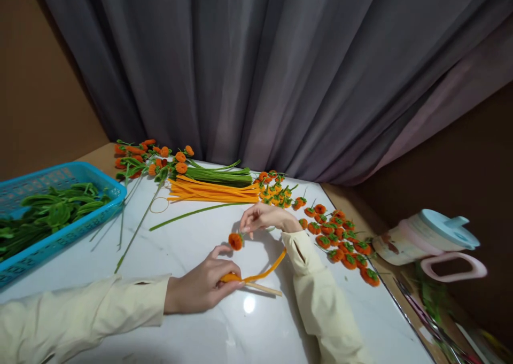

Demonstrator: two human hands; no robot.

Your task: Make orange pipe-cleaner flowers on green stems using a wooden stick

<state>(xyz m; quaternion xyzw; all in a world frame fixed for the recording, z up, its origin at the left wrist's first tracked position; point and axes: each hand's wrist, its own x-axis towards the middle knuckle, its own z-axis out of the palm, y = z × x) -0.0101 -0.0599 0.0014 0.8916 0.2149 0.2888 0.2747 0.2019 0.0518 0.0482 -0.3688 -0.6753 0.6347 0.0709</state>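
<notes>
My left hand is closed around a thin wooden stick and an orange pipe cleaner. Part of the pipe cleaner is bunched at my fingers, and its free end curves up toward my right sleeve. Above it, my right hand has its fingers pinched beside a small orange pipe-cleaner ball, seemingly by its stem; the grip point is small and hard to make out. Behind my right hand lie a bundle of orange pipe cleaners and a bundle of green ones.
Several orange balls with green tops spread along the table's right side. A blue basket of green leaves stands at left. Finished-looking orange flowers lie at the back left. Past the right edge are a lidded cup and scissors.
</notes>
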